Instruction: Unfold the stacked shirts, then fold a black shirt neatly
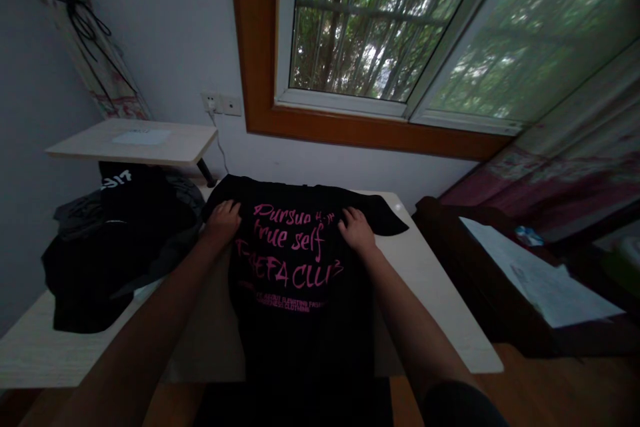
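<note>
A black T-shirt (300,340) with pink lettering lies spread on the pale wooden table (440,307), its collar end toward the wall and its lower part running over the near edge. My left hand (223,221) rests on the shirt beside the left sleeve, fingers stretched forward over the cloth. On the other side, my right hand (357,229) lies on the fabric just inside the right sleeve, its fingers extended and slightly apart. Both palms face down, and the cloth beneath them is hidden.
Dark clothes (115,240) are heaped at the table's left, partly under a small raised shelf (135,140) bearing a paper. A plugged-in cord (220,140) hangs by the wall. Right of the table stands dark brown furniture (480,280); behind is a window (390,20).
</note>
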`<state>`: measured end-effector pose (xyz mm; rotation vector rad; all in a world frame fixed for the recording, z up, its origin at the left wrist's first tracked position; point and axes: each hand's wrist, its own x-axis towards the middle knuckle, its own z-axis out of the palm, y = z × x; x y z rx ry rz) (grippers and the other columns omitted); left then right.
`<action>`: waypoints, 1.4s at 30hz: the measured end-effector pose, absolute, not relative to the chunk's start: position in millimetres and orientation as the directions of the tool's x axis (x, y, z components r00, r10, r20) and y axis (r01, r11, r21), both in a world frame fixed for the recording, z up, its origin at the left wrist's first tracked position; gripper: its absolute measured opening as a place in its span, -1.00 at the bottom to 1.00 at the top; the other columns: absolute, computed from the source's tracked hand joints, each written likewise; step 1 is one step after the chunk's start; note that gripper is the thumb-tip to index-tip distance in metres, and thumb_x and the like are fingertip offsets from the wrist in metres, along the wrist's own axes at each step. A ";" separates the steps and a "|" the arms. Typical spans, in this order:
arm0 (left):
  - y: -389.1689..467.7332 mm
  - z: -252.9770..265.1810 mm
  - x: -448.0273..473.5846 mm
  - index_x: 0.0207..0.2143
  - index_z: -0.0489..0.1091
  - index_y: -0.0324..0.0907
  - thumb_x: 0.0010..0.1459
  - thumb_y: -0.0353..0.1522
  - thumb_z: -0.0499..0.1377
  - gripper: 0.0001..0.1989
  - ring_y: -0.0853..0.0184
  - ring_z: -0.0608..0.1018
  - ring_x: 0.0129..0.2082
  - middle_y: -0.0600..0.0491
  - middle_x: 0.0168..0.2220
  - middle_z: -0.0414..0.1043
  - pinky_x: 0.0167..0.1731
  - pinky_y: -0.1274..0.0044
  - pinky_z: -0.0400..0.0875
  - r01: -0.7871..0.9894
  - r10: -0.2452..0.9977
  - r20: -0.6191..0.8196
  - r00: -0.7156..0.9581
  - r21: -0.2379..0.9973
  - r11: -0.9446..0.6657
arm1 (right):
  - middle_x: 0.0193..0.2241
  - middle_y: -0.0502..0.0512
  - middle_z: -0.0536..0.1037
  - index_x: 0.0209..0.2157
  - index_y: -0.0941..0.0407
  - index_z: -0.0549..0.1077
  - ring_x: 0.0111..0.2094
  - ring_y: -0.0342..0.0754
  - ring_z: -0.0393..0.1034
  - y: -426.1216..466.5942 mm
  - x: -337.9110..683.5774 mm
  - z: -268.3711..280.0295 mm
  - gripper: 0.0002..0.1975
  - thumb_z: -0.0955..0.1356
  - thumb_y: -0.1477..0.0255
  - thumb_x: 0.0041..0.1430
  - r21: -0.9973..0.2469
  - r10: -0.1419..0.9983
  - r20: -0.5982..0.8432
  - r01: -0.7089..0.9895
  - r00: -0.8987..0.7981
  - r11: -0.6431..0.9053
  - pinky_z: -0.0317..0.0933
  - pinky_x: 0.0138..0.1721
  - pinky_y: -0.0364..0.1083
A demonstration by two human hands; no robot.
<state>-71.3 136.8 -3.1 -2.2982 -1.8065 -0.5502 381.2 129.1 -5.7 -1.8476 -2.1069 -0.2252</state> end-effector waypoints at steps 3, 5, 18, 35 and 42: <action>144.9 -4.2 -72.1 0.18 0.39 -0.33 0.23 -0.41 0.00 -0.51 -0.04 0.38 0.23 -0.31 0.22 0.35 0.24 0.12 0.21 0.958 0.905 0.386 0.180 0.141 -0.251 | 0.24 0.28 0.36 0.23 0.24 0.39 0.27 0.19 0.15 136.8 381.6 -5.6 -0.49 0.21 0.29 0.37 -0.102 0.937 0.334 0.984 -0.106 0.147 0.08 0.32 0.11; 149.0 -4.4 -72.3 0.17 0.39 -0.35 0.23 -0.41 -0.01 -0.51 -0.04 0.37 0.24 -0.32 0.21 0.36 0.24 0.13 0.21 0.956 0.906 0.383 0.181 0.149 -0.254 | 0.25 0.28 0.35 0.24 0.23 0.39 0.28 0.19 0.15 139.7 381.4 -4.8 -0.48 0.21 0.29 0.37 -0.106 0.940 0.326 0.984 -0.103 0.144 0.08 0.32 0.11; 119.0 -8.9 -68.8 0.24 0.27 -0.24 0.35 -0.36 -0.15 -0.52 0.17 0.26 0.34 -0.19 0.26 0.34 0.35 0.18 0.00 0.951 0.907 0.387 0.164 0.183 -0.250 | 0.30 0.19 0.31 0.27 0.11 0.36 0.32 0.19 0.10 110.9 373.4 -1.9 -0.52 0.19 0.33 0.40 -0.068 0.935 0.343 0.991 -0.087 0.117 0.10 0.27 0.18; 20.8 15.5 -62.6 0.06 0.47 -0.09 0.35 -0.13 0.01 -0.60 0.11 0.43 0.15 -0.05 0.12 0.45 0.23 0.17 0.26 0.843 0.918 0.327 0.223 0.408 -0.350 | 0.20 0.26 0.42 0.20 0.16 0.42 0.25 0.17 0.22 -8.2 363.4 8.6 -0.58 0.22 0.39 0.40 0.001 0.871 0.431 0.965 -0.236 0.261 -0.01 0.34 0.23; 7.3 18.1 -43.1 0.18 0.39 -0.09 0.30 -0.20 0.07 -0.55 0.04 0.38 0.23 -0.11 0.22 0.38 0.32 0.05 0.07 0.890 0.910 0.298 0.288 0.267 -0.369 | 0.19 0.29 0.42 0.17 0.23 0.43 0.23 0.17 0.24 6.2 358.3 11.4 -0.58 0.23 0.40 0.37 -0.035 0.879 0.418 0.963 -0.229 0.267 0.05 0.34 0.16</action>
